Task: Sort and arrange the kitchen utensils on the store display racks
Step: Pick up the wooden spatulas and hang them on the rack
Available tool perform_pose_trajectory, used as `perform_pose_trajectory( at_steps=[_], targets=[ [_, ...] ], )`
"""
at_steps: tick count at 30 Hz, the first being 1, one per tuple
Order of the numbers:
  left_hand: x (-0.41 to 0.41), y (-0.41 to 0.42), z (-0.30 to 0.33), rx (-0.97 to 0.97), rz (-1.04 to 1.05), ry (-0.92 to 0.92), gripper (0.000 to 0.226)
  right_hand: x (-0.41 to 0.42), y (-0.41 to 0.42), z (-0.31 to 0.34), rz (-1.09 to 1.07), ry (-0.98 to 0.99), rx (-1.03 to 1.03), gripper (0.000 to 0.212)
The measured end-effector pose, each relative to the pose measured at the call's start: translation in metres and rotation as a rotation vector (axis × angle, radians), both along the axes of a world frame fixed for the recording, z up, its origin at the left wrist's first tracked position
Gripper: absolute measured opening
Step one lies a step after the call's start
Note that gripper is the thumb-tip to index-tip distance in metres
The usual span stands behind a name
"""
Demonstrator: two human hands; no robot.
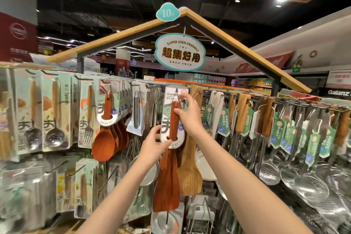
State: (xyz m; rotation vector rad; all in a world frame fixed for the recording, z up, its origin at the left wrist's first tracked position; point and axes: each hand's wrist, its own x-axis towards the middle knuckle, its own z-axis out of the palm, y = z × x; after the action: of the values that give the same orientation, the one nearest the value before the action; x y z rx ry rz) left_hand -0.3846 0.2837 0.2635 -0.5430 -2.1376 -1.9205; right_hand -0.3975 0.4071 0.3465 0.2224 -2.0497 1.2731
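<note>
A reddish wooden turner (168,176) with a white card sleeve hangs at the middle of the display rack (296,104). My right hand (188,114) pinches the top of its handle and card near the hook. My left hand (154,143) grips the lower edge of the card from the left. The blade hangs below both hands. A paler wooden turner (190,169) hangs just behind it to the right.
Reddish wooden rice spoons (105,138) hang to the left, with carded spoons and forks (53,112) further left. Metal ladles and skimmers with green tags (284,133) fill the right side. A house-shaped roof frame with an oval sign (180,52) stands above the rack.
</note>
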Motion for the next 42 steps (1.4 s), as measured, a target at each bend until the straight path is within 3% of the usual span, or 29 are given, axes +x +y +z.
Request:
perform_pose_trajectory(
  at_steps=[10, 14, 19, 22, 32, 42],
  targets=[
    [0.006, -0.009, -0.022, -0.235, 0.101, 0.048, 0.054, -0.027, 0.009, -0.002, -0.036, -0.108, 0.109, 0.053],
    [0.011, -0.011, -0.029, -0.39, 0.166, 0.126, 0.054, -0.017, 0.018, -0.017, -0.058, -0.198, 0.235, 0.054],
    [0.024, -0.015, -0.046, -0.526, 0.21, 0.171, 0.058, 0.015, 0.028, -0.054, -0.083, -0.173, 0.56, 0.05],
    [0.033, -0.021, -0.061, -0.582, 0.229, 0.172, 0.06, 0.035, 0.026, -0.083, -0.058, -0.188, 0.652, 0.053],
    [0.086, -0.06, -0.143, -0.774, 0.298, 0.105, 0.063, 0.092, 0.004, -0.201, 0.061, -0.289, 0.633, 0.055],
    [0.115, -0.14, -0.216, -0.832, 0.271, -0.02, 0.064, 0.125, -0.047, -0.309, 0.16, -0.554, 0.654, 0.061]
  ],
)
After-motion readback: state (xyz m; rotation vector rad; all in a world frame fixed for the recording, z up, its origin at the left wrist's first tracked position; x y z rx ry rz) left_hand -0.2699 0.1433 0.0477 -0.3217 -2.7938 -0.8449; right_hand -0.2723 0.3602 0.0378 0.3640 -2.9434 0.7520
